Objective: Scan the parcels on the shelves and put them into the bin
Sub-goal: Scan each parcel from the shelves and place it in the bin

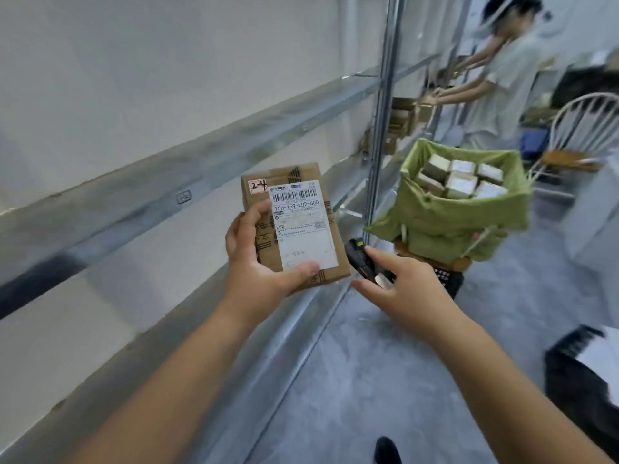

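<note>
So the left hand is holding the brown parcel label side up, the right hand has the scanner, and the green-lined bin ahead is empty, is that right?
Not quite. The head view shows the green-lined bin already holding several parcels, not empty. The rest stands: the left hand holds the brown parcel label side up, and the right hand has the scanner.

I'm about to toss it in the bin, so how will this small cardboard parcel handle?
The parcel probably keeps its shape: its cardboard edges look straight. It seems light, since the left hand holds it up alone by thumb and fingers. Flat-sided, it shouldn't roll, and should land flat among the boxes in the bin.
</note>
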The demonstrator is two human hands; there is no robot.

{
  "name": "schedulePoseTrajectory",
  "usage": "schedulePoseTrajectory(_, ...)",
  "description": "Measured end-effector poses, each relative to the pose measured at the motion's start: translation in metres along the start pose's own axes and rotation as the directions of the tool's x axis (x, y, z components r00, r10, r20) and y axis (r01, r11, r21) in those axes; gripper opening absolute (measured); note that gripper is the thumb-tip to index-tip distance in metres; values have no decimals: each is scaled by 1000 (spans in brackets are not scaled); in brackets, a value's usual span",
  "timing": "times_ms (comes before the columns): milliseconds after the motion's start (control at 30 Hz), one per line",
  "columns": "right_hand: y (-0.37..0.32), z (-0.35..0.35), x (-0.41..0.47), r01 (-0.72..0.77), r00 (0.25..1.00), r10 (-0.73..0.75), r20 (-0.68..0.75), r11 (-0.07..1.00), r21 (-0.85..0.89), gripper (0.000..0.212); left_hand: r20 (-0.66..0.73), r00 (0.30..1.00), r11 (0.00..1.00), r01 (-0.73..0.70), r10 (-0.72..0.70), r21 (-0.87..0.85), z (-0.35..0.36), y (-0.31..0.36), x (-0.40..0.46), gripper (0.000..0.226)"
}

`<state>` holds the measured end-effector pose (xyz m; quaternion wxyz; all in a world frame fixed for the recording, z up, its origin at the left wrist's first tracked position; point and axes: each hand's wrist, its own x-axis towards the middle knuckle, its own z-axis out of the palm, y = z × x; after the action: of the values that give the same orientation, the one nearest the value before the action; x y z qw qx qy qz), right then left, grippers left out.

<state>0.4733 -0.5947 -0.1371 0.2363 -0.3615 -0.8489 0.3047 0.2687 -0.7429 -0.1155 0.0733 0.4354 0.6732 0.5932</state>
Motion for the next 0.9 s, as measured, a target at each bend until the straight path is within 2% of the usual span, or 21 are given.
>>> schedulePoseTrajectory(200, 94, -25, 6, -200, 979, 198, -59, 979, -47, 69, 146, 981, 983, 144, -126, -118, 117, -32, 22, 104)
schedulePoseTrajectory(400, 187, -71, 37, -354, 926, 347, -149, 935, -22, 69, 253, 950, 958, 231, -184, -172, 241, -51, 62, 108)
schedulePoseTrajectory(467, 215, -89, 51, -380, 916, 374, -144, 925, -11, 68, 301, 928, 938, 286, -221, -194, 278, -55, 76, 109)
schedulePoseTrajectory(633, 272, -134, 91, -416, 897, 419, -142, 908, 49, 68, 363, 901, 928, 321, -238, -190, 354, -58, 113, 106)
schedulePoseTrajectory(767, 305, -159, 122, -439, 884, 443, -150, 896, 64, 67, 407, 868, 906, 383, -285, -182, 392, -60, 148, 105)
schedulePoseTrajectory(900, 335, -169, 162, -458, 874, 466, -140, 885, 89, 67, 416, 864, 898, 391, -282, -203, 426, -71, 186, 100)
